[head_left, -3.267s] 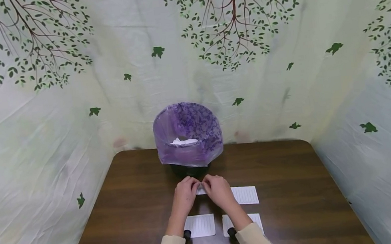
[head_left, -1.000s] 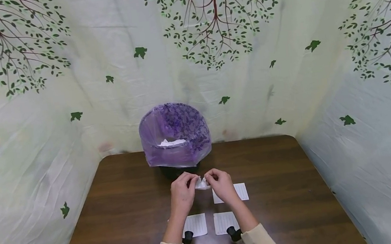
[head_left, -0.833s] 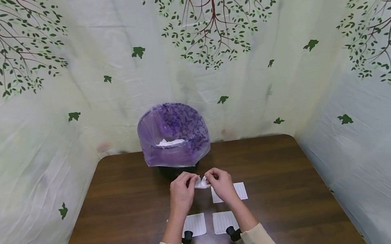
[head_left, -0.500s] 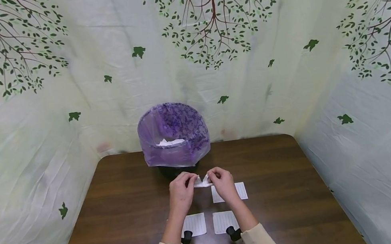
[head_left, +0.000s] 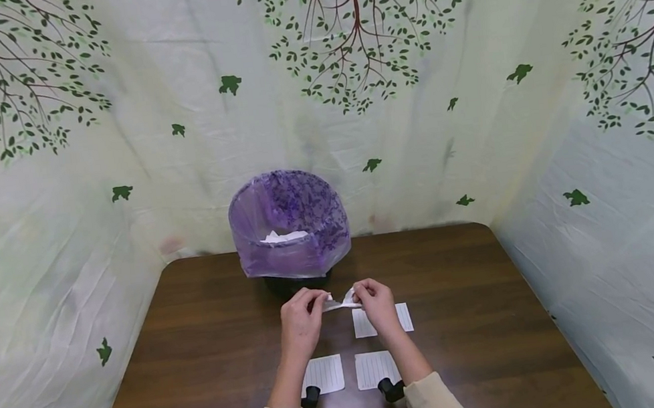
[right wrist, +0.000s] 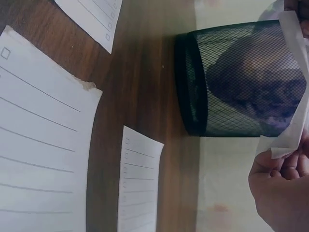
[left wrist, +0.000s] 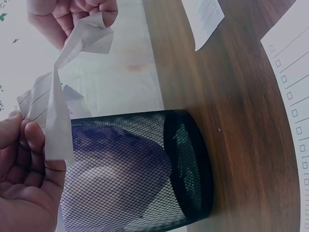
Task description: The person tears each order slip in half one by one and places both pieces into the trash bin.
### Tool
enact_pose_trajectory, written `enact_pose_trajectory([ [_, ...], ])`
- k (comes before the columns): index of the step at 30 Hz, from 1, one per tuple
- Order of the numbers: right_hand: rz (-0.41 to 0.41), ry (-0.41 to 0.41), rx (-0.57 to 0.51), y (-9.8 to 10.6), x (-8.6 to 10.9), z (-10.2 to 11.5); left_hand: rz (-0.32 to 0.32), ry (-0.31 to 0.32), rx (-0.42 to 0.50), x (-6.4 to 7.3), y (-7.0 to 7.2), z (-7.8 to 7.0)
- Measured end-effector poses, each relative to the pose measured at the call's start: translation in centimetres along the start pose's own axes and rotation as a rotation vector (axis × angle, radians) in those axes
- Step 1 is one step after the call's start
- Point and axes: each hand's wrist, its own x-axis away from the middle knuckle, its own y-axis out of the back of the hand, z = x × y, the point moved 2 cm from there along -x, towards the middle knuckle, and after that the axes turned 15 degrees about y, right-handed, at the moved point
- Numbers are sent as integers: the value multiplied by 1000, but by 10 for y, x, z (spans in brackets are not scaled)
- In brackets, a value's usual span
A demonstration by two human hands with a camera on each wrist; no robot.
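Both hands pinch one lined white paper sheet [head_left: 348, 300] between thumb and fingers, in front of the bin. My left hand [head_left: 300, 328] grips its left part and my right hand [head_left: 378, 307] its right part. A V-shaped gap opens downward from the top edge between them. In the left wrist view the paper [left wrist: 59, 121] is twisted and narrows to a thin neck midway between the hands. In the right wrist view its far end [right wrist: 295, 137] bends over the right fingers. The black mesh bin [left wrist: 120, 169] stands just beyond, lined with a purple bag [head_left: 303, 257].
White paper [head_left: 284, 237] shows inside the bin. Lined checklist sheets lie on the brown wooden table [head_left: 468, 322]: a left front sheet [head_left: 325, 374], a right front sheet [head_left: 376, 368] and another sheet [head_left: 405, 317] partly behind the right forearm. A leaf-printed curtain [head_left: 200, 151] surrounds the table.
The hands, close together at first, have drawn apart, the right one moving rightward. The gap in the paper has widened. The head view has also turned somewhat to the right.
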Motion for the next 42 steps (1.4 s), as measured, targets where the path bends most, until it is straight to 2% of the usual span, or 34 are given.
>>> enact_pose_trajectory([
  [6, -62, -57, -84, 3, 0, -8, -7, -3, 22, -1, 4, 1],
  [13, -125, -101, -99, 10, 0, -9, -36, -1, 51, -3, 13, 0],
  [19, -111, -63, -118, 10, 1, 3, -29, 16, 46, -4, 20, -2],
  [22, -117, -17, -119, 8, 0, 1, -26, 20, 46, -4, 23, -3],
  [27, -100, 97, -58, 7, -6, 20, -62, -42, 82, -7, 30, -13],
  [35, -68, 350, -32, 5, -18, 80, -133, -188, 157, -23, 56, -46],
  [38, -52, 433, -33, 1, -24, 106, -151, -219, 195, -33, 68, -60],
  [42, -21, 524, -15, -10, -35, 137, -173, -224, 228, -51, 83, -74],
])
